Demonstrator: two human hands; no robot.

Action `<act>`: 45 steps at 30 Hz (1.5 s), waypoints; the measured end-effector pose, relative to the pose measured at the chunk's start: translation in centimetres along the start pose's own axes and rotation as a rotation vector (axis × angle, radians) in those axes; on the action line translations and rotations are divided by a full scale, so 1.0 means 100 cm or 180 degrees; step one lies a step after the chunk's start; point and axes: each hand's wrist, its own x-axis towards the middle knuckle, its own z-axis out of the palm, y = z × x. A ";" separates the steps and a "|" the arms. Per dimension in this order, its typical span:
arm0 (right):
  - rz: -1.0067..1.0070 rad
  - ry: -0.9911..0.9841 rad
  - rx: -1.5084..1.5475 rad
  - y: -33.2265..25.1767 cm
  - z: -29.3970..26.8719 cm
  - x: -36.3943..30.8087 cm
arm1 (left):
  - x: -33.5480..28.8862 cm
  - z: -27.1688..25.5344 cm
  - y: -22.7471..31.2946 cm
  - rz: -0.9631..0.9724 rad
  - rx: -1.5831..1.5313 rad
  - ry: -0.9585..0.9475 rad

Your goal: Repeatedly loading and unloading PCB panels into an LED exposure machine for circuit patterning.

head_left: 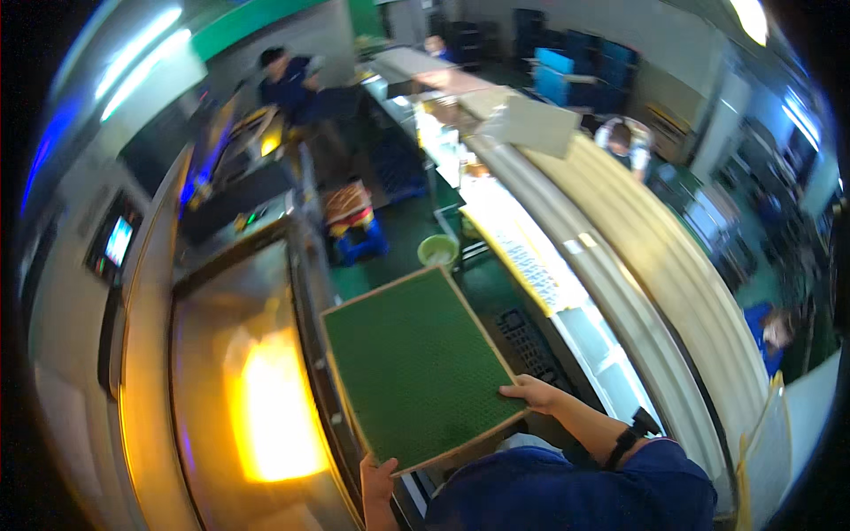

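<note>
A large square green panel with a thin light-brown border lies across my two hands at the lower middle, its face turned up and covered in a fine texture. My left hand grips its near left corner, thumb on top. At the right edge, my right hand holds on with the thumb over the border and the other fingers hidden beneath. The panel hangs in front of my body, just right of a machine with a glowing yellow-lit bed.
A long lit bench with a sheet on it runs along the right. Ahead on the green floor stand a light-green bucket and a blue crate. A screen hangs at left. Several people work farther off, one beyond the machine.
</note>
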 end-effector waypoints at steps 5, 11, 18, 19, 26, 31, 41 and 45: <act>-0.0972 0.1271 0.0386 0.070 -0.095 -0.112 | 0.099 0.143 -0.010 0.0363 0.1166 -0.1367; -0.0892 0.2662 0.2579 0.148 -0.124 -0.148 | 0.170 0.281 -0.039 0.0176 0.0983 -0.1761; -0.1308 0.3687 0.3499 0.148 -0.148 -0.145 | 0.270 0.363 -0.004 -0.0114 0.1212 -0.1813; -0.1314 0.3709 0.3543 0.155 -0.156 -0.145 | 0.292 0.377 0.007 -0.0092 0.1114 -0.1780; -0.1831 0.4565 0.4959 0.161 -0.119 -0.093 | 0.486 0.490 0.103 0.0334 -0.0135 -0.1726; 0.0296 0.4146 0.3201 0.171 -0.081 -0.028 | 0.595 0.579 0.167 -0.0086 -0.0915 -0.1651; -0.0078 0.3622 0.0364 0.053 -0.087 0.006 | 0.507 0.538 0.125 -0.0223 -0.0163 -0.2555; -0.0279 0.2965 -0.0034 0.030 -0.109 0.017 | 0.438 0.473 0.143 -0.0938 -0.1303 -0.2449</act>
